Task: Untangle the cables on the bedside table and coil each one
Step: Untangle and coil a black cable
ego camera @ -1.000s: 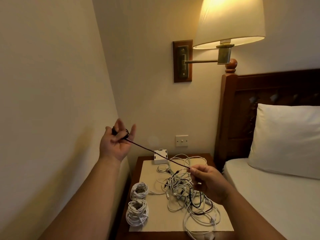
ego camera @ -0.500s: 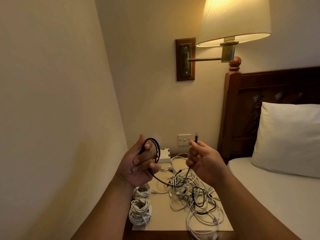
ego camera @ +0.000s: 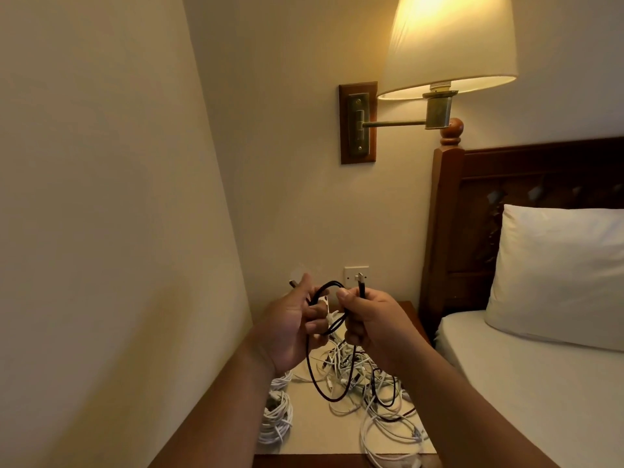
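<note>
I hold a black cable (ego camera: 315,376) in both hands above the bedside table (ego camera: 410,309). My left hand (ego camera: 290,329) grips a small loop of it, and one plug end pokes out past the fingers. My right hand (ego camera: 371,322) pinches the other end, its plug pointing up. A long black loop hangs down between my hands. Below lies a tangle of white and black cables (ego camera: 368,383) on a beige mat (ego camera: 310,430). Two coiled white cables (ego camera: 275,420) rest at the mat's left edge, partly hidden by my left forearm.
A wall stands close on the left. The bed (ego camera: 540,383) with a white pillow (ego camera: 557,278) and a dark wooden headboard (ego camera: 449,231) is on the right. A lit wall lamp (ego camera: 445,45) hangs overhead. A white wall switch (ego camera: 354,273) sits behind my hands.
My hands have come close together in front of me. The black cable, stretched taut a second ago, now hangs in a slack loop, and my right hand holds its plug end.
</note>
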